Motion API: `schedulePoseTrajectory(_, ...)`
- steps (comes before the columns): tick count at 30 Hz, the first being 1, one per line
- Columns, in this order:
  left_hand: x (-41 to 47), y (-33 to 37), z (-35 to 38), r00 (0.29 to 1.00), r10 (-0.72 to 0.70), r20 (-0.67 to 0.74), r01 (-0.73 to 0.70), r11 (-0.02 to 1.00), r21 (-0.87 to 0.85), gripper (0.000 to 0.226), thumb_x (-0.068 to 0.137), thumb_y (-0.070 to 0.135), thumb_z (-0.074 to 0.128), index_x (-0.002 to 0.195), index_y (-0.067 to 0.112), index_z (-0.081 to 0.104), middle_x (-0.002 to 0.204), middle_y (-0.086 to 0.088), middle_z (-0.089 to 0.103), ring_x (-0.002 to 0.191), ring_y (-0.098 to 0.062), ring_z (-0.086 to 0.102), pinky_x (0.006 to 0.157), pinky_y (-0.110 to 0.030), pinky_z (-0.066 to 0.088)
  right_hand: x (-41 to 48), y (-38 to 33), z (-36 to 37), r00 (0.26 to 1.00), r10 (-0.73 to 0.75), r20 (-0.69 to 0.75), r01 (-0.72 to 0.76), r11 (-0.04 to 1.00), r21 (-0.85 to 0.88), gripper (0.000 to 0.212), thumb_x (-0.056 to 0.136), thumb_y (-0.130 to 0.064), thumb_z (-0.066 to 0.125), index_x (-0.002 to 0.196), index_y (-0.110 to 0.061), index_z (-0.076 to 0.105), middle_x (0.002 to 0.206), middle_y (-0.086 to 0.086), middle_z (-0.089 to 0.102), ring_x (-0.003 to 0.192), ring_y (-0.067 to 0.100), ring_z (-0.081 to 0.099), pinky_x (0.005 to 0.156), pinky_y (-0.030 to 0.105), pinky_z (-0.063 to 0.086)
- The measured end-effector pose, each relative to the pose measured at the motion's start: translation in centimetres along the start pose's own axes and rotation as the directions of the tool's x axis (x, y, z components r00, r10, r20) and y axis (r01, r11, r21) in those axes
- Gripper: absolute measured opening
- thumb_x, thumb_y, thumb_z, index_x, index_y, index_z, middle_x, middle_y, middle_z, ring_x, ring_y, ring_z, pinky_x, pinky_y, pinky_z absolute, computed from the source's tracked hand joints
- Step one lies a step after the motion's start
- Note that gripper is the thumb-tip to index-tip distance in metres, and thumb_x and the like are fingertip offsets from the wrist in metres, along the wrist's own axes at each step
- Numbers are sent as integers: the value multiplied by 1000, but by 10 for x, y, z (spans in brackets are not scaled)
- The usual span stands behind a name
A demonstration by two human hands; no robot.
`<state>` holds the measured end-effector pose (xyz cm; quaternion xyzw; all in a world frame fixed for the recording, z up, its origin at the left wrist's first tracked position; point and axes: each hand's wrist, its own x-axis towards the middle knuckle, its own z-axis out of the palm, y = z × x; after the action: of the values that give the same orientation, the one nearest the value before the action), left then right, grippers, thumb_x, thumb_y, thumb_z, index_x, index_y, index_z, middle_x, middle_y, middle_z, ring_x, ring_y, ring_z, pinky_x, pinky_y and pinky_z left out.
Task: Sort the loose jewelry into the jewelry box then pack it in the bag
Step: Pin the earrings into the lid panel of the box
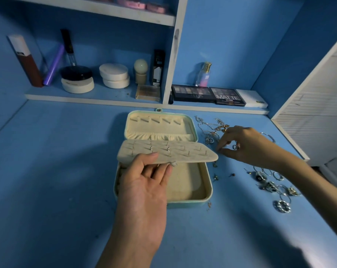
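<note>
Home vanity nook. Blue-painted counter w/ built-in white-edged shelves full of cosmetics: round powder compacts, eyeshadow palettes, perfume bottle, makeup tubes. White louvred door at right. Open jewelry box & loose jewelry lie on the counter.

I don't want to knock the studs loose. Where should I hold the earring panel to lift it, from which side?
Pinch the earring panel by its near edge from the front, thumb on top, fingers beneath, as the left hand does. Its far edge seems joined to the box; studs sit farther up.
</note>
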<state>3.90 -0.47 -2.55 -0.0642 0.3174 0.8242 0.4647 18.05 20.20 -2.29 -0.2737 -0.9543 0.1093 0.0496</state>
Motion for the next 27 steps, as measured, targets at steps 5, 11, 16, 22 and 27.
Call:
schedulePoseTrajectory(5,0,0,0,1000,7,-1,-7,1000,-2,38,61,10,58,98,15,60,98,-3,66,108,-19,64,98,-36,46,-2,2,-2,996,-82,23,81,997,13,16,79,-13,70,87,-27,72,91,-5,64,87,1,50,76,4,34)
schedulePoseTrajectory(11,-1,0,0,1000,8,-11,-8,1000,-2,40,61,10,58,101,14,60,101,-4,66,108,-19,64,98,-36,46,-6,1,-1,985,-171,38,170,985,26,14,76,-18,76,85,-28,74,88,-8,61,93,-2,46,82,3,30)
schedulePoseTrajectory(16,-1,0,0,1000,3,-13,-3,1000,-5,39,62,10,58,101,14,60,102,-4,67,108,-19,64,100,-36,45,-7,2,3,988,-152,15,152,988,15,15,73,-20,79,82,-30,74,86,-7,59,86,3,46,79,8,33)
schedulePoseTrajectory(22,-1,0,0,1000,4,-11,-4,1000,-17,44,62,9,58,105,14,60,105,-4,67,108,-19,65,99,-36,46,-8,3,5,990,-139,-13,138,990,-22,10,76,-19,75,83,-26,74,85,-7,58,85,7,48,76,23,41)
schedulePoseTrajectory(27,-1,0,0,1000,3,-7,-3,1000,-21,44,62,9,58,106,15,60,105,-4,68,108,-19,65,97,-36,47,-13,5,6,991,-133,-29,132,991,-36,8,77,-19,75,82,-26,74,83,-8,56,83,12,50,73,28,45)
